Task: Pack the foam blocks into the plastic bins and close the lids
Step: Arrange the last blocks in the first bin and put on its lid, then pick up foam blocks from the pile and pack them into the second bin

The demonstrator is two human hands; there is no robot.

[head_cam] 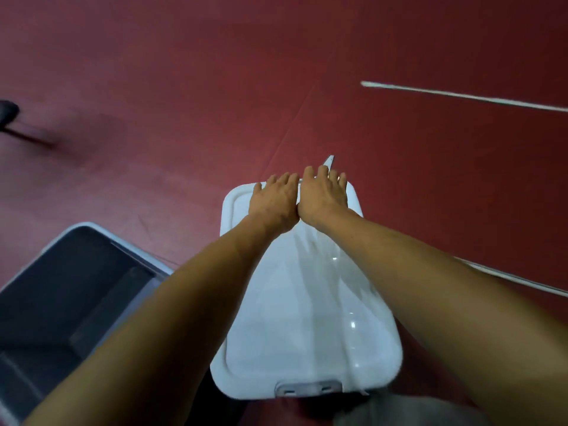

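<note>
A plastic bin stands in front of me with its white lid (307, 318) lying on top; a grey latch (308, 388) shows at the near edge. My left hand (274, 201) and my right hand (322, 195) rest side by side, palms down, on the lid's far end, with fingers curled over its far edge. Neither hand holds anything loose. To the left, a second grey bin (70, 290) stands with no lid on it, its dark inside partly hidden by my left forearm. I see no foam blocks.
The floor (184, 87) is dark red matting with a seam running diagonally. A white line (461, 95) crosses it at the upper right, another (522, 281) at the right. A dark blurred object (7, 113) lies at the far left edge.
</note>
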